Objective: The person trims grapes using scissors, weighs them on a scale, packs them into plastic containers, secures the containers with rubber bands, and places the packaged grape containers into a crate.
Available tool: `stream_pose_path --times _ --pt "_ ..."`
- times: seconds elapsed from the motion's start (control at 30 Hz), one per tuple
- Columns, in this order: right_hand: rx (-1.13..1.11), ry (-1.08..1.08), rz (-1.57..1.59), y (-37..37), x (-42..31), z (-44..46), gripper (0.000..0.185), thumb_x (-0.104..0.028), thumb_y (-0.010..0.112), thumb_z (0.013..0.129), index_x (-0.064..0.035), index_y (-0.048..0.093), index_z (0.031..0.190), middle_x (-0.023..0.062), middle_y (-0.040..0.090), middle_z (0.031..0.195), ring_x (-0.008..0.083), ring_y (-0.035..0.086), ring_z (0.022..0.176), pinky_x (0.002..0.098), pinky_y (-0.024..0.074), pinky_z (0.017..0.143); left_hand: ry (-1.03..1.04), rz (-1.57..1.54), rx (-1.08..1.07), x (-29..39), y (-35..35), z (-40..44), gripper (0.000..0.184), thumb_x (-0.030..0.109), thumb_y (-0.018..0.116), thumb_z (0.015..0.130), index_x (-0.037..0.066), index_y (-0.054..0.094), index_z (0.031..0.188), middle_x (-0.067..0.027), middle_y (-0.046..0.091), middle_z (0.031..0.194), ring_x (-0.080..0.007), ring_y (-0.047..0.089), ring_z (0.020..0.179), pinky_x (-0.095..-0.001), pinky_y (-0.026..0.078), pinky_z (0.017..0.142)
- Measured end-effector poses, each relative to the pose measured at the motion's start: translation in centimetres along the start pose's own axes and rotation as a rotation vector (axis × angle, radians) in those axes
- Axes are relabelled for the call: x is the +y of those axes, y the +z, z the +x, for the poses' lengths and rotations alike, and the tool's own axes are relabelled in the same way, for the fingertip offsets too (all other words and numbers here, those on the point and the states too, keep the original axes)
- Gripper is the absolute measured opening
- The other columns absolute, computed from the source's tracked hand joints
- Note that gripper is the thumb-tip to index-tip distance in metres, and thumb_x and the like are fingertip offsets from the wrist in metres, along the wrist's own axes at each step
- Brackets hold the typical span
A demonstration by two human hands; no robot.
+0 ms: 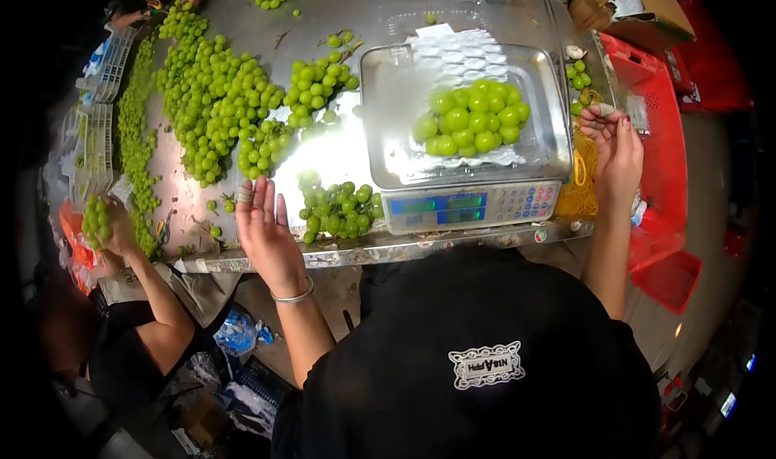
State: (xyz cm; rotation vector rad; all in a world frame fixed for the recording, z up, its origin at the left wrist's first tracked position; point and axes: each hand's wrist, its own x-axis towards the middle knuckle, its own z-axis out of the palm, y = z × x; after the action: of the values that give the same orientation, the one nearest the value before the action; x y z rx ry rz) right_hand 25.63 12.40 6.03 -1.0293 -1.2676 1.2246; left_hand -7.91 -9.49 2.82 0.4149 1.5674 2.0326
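My left hand (271,237) is open, palm turned up, fingers stretched toward the grapes, with tape on one finger and a bangle at the wrist. It holds nothing. Beside it lies a small bunch of green grapes (343,211). My right hand (616,153) hovers right of the scale, fingers loosely curled and apart, tape on one finger; no object shows in it. Some loose grapes (579,74) and yellow rubber bands (580,180) are near it. On the metal tray of the digital scale (473,204), a bunch of grapes (475,118) rests in a clear container over white foam netting (461,55).
A long pile of grapes (214,95) covers the metal table's left side. White plastic baskets (99,140) line the far left. At left, another person's hand (120,231) holds grapes; more hands work at top left. A red crate (663,160) and cardboard box (647,2) stand right.
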Motion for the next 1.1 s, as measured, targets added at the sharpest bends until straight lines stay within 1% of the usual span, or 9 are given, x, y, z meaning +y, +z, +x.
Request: stream_pose_path --times 0.3,0.63,0.7,0.8,0.87,0.9,0.97,1.03,1.1 --pt "-0.205 -0.160 -0.191 5.1 -0.8 0.4 0.051 -0.034 0.022 0.093 0.0077 0.049 0.106 0.0176 0.056 0.102 0.0236 0.054 0.096 0.0330 0.0404 0.085 -0.017 -0.216 0.111 0.7 -3.2 0.6 0.040 0.027 0.031 0.092 0.000 0.038 0.120 -0.0168 0.042 0.122 -0.0257 0.042 0.113 -0.0365 0.035 0.095" --pt "-0.275 -0.749 -0.916 9.7 4.0 1.2 0.050 -0.036 0.034 0.089 -0.0089 0.031 0.130 0.0146 0.027 0.136 0.0312 0.023 0.126 0.0459 0.0139 0.103 -0.114 -0.086 0.043 -2.4 -0.4 -0.5 0.042 0.031 0.030 0.092 0.001 0.038 0.122 -0.0147 0.046 0.119 -0.0222 0.044 0.110 -0.0336 0.036 0.094" --pt "-0.471 -0.504 -1.274 11.1 4.2 -0.1 0.048 -0.026 0.035 0.088 -0.0143 0.027 0.133 0.0131 0.021 0.139 0.0296 0.015 0.129 0.0474 0.0095 0.104 -0.178 0.048 -0.130 -4.0 2.9 -1.7 0.050 0.038 0.027 0.092 0.002 0.032 0.127 -0.0153 0.042 0.123 -0.0229 0.041 0.114 -0.0352 0.032 0.097" --pt "-0.449 -0.495 -0.695 8.9 3.6 3.0 0.045 -0.032 0.029 0.091 -0.0142 0.029 0.132 0.0147 0.028 0.135 0.0282 0.026 0.126 0.0427 0.0153 0.104 -0.322 -0.125 -0.389 -5.2 6.8 -3.6 0.061 0.046 0.027 0.090 0.002 0.022 0.131 -0.0170 0.033 0.131 -0.0250 0.035 0.120 -0.0357 0.026 0.100" --pt "-0.186 -0.202 -0.244 8.8 1.9 6.4 0.052 -0.040 0.020 0.092 -0.0037 0.036 0.126 0.0163 0.038 0.129 0.0276 0.042 0.114 0.0350 0.0275 0.099 -0.323 -0.168 -0.403 -5.4 8.0 -4.1 0.063 0.047 0.028 0.090 0.001 0.019 0.132 -0.0175 0.031 0.132 -0.0255 0.033 0.121 -0.0357 0.025 0.100" --pt "-0.045 -0.299 -0.472 7.4 5.6 10.5 0.057 -0.041 0.019 0.092 0.0029 0.047 0.114 0.0178 0.050 0.116 0.0286 0.050 0.104 0.0347 0.0358 0.091 -0.322 -0.133 -0.396 -5.4 8.3 -4.2 0.063 0.046 0.027 0.090 0.001 0.019 0.132 -0.0178 0.030 0.133 -0.0258 0.032 0.122 -0.0359 0.024 0.100" --pt "-0.174 0.157 -0.745 7.1 10.8 15.7 0.068 -0.049 0.015 0.090 0.0028 0.058 0.099 0.0194 0.059 0.091 0.0291 0.053 0.094 0.0342 0.0357 0.088 -0.314 -0.082 -0.397 -5.4 8.4 -4.3 0.063 0.046 0.027 0.090 0.001 0.019 0.132 -0.0181 0.029 0.133 -0.0261 0.031 0.123 -0.0361 0.024 0.100" --pt "-0.414 0.421 -0.545 7.0 12.9 18.4 0.071 -0.055 0.017 0.088 0.0022 0.035 0.125 0.0137 0.054 0.109 0.0225 0.046 0.107 0.0329 0.0284 0.094 -0.295 -0.045 -0.332 -5.6 8.0 -3.8 0.060 0.042 0.026 0.091 -0.004 0.021 0.130 -0.0200 0.030 0.131 -0.0284 0.031 0.123 -0.0376 0.024 0.101" --pt "-0.430 0.341 -0.276 8.1 8.4 17.1 0.073 -0.057 0.016 0.087 0.0037 0.038 0.122 0.0125 0.055 0.103 0.0214 0.048 0.101 0.0324 0.0296 0.093 -0.206 0.083 -0.224 -4.6 8.5 -3.4 0.055 0.042 0.026 0.091 -0.001 0.037 0.122 -0.0133 0.039 0.127 -0.0235 0.038 0.115 -0.0358 0.029 0.095"
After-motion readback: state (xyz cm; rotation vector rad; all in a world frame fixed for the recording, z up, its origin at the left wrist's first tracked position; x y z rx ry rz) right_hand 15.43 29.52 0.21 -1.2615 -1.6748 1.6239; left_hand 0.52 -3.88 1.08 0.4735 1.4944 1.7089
